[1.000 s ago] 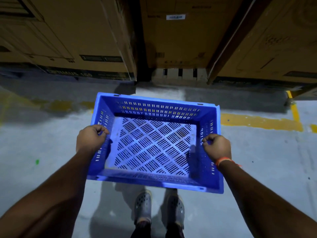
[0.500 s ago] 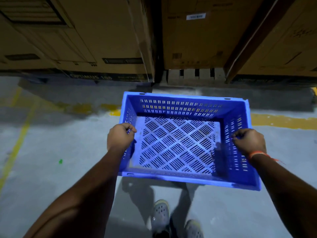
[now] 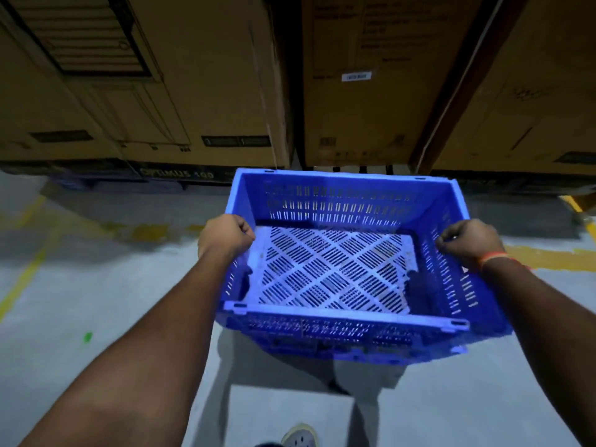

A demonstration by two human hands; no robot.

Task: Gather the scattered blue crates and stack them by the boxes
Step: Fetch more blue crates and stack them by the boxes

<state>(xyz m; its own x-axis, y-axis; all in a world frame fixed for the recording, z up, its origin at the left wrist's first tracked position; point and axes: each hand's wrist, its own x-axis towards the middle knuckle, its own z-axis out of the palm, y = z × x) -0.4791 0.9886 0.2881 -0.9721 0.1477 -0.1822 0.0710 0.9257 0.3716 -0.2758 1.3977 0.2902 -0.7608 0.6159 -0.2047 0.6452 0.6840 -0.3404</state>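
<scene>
Blue crate (image 3: 338, 321) — left hand (image 3: 225, 235), right hand (image 3: 469, 241) gripping its rims.

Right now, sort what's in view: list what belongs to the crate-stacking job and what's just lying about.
Part of the job:
- blue crate, empty, held off the floor
- left hand gripping its left rim
- right hand gripping its right rim
- cardboard boxes, the stacking spot

Just there:
- yellow floor lines
- green spot on the floor
- shoe

Dim warehouse light, slight motion blur, wide-angle bowing at the edges, soft shadow under the crate (image 3: 342, 327).
</scene>
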